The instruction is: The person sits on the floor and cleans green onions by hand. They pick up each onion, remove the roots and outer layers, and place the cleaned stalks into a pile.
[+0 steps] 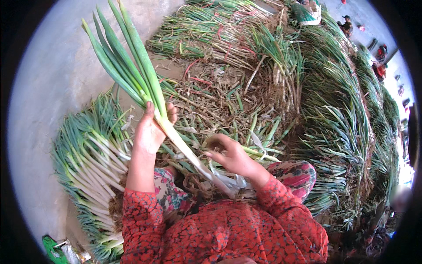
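My left hand [153, 127] is closed around a large green onion [179, 140] where its white stalk splits into green leaves. The leaves fan out towards the upper left, and the white stalk slants down to my lap, where its root end is hard to make out. To the right of the stalk is my right hand [229, 155], fingers curled and apart, with nothing plainly in it. Thin pale peelings [227, 178] hang beside the stalk below that hand. Dry husks and trimmed leaves [211, 109] cover the ground just beyond both hands.
At my left lies a pile of green onions with white stalks [95, 168]. Bundles tied with red string [217, 39] lie ahead. Long heaps of unpeeled green onions [336, 115] line the right. A green-and-white sack [306, 13] stands at the back; people [379, 69] sit farther off.
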Available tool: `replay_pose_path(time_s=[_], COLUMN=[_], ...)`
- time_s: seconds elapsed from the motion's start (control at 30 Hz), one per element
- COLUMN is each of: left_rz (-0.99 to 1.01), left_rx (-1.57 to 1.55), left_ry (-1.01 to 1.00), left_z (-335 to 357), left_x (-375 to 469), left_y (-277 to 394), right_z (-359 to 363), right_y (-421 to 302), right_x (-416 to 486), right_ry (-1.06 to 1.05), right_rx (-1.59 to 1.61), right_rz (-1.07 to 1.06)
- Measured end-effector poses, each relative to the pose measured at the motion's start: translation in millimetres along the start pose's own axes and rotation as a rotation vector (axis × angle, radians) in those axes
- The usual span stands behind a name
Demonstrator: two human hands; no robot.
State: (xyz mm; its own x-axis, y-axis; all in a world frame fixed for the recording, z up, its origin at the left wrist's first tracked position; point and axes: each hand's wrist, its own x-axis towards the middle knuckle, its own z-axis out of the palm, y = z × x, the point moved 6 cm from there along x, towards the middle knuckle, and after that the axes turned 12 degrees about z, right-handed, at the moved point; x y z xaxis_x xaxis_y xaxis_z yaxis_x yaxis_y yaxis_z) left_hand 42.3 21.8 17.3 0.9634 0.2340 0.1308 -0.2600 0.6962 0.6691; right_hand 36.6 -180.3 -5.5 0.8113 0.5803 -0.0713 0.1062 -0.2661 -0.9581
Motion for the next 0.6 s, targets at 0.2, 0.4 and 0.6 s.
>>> replay_pose_path(time_s=[0.2,0.4,0.6], left_rz=[-0.070,-0.034,-0.038], left_rx=[0.093,0.073,0.214], left_ry=[-0.098,-0.144,-0.077], left_z=[24,34,18], left_x=[-18,-15,-18], left_y=[-22,-13,-19], right_z=[23,39,44], right_y=[-61,-50,-40], right_x=[53,69,74], right_ry=[0.189,0.046,-0.158], right_rx=[0.216,0.369,0.398], right_rz=[-0.289,-0.244,-0.107])
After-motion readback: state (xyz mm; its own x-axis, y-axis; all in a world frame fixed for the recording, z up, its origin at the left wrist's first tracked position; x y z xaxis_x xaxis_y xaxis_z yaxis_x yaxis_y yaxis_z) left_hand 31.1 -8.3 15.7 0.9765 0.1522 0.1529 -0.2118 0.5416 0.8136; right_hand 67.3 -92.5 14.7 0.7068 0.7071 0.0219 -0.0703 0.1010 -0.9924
